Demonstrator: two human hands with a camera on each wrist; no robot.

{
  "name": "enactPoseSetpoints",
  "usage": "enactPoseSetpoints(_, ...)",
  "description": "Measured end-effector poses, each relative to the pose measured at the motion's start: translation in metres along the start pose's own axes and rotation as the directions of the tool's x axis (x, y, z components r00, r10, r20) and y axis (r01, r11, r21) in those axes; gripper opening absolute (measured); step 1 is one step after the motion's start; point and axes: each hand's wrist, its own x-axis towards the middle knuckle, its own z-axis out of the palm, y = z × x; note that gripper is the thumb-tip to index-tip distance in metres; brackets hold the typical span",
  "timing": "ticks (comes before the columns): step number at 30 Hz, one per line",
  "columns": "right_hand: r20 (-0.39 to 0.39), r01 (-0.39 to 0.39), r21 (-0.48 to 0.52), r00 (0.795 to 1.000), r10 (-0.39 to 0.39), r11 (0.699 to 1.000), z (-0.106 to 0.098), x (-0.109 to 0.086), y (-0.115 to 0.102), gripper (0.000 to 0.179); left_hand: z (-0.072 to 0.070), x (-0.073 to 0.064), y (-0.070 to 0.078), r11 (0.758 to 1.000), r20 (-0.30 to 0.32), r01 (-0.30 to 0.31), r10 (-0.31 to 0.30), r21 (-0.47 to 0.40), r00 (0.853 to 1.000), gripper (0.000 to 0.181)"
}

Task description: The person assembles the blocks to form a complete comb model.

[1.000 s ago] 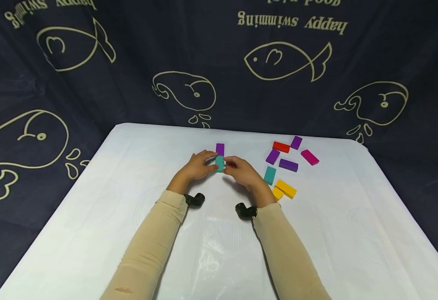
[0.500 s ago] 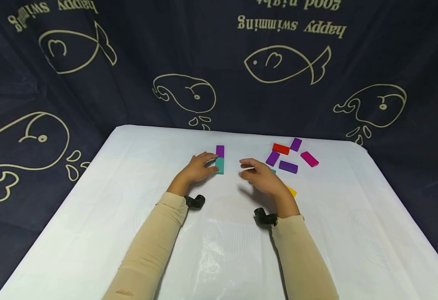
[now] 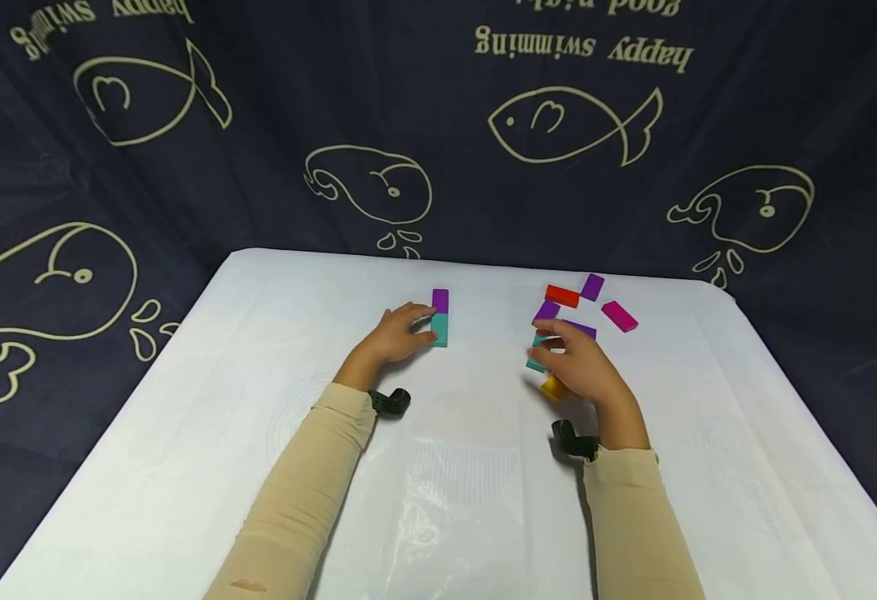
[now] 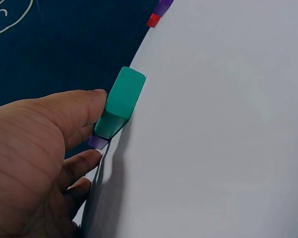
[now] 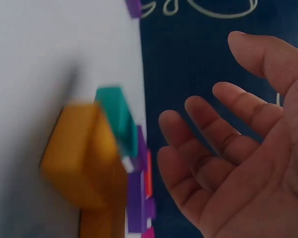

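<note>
Toward the back of the white table, a teal block (image 3: pixel 441 330) and a purple block (image 3: pixel 440 301) lie end to end in a line. My left hand (image 3: pixel 396 336) rests at the left side of this pair. Its thumb tip lies against the teal block (image 4: pixel 123 99) in the left wrist view, fingers loosely bent near the purple end. Over a second teal block (image 3: pixel 534 364) hovers my right hand (image 3: pixel 581 360), thumb and fingers apart. In the right wrist view nothing sits between those fingers, and that teal block (image 5: pixel 116 116) stands beyond a yellow block (image 5: pixel 69 148).
Behind the right hand lie a red block (image 3: pixel 562 296), a magenta block (image 3: pixel 619 316) and several purple blocks (image 3: pixel 592 287). Partly under that hand is a yellow block (image 3: pixel 553 388). A dark cloth with fish drawings (image 3: pixel 438 108) hangs behind the table's back edge.
My right hand has left the lined-up teal block and moved right to the loose blocks, its fingers spreading. The left hand stays beside the teal and purple pair.
</note>
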Motion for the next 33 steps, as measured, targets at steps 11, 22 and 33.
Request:
enactPoseSetpoints(11,0.011,-0.093,-0.014,0.996,0.093,0.996,0.001,0.007,0.026,0.064,0.001,0.000,-0.001,1.000,-0.003,0.002,-0.002,0.006,1.000,0.054)
enactPoseSetpoints(22,0.017,-0.151,-0.057,0.988,0.152,0.987,0.007,0.015,0.033,0.071,-0.002,-0.001,0.002,1.000,-0.001,0.003,-0.003,-0.001,1.000,0.055)
enactPoseSetpoints(33,0.026,-0.171,-0.088,0.984,0.174,0.981,0.008,0.017,0.034,0.073,-0.001,-0.002,0.001,1.000,-0.007,-0.006,0.006,-0.003,1.000,0.054)
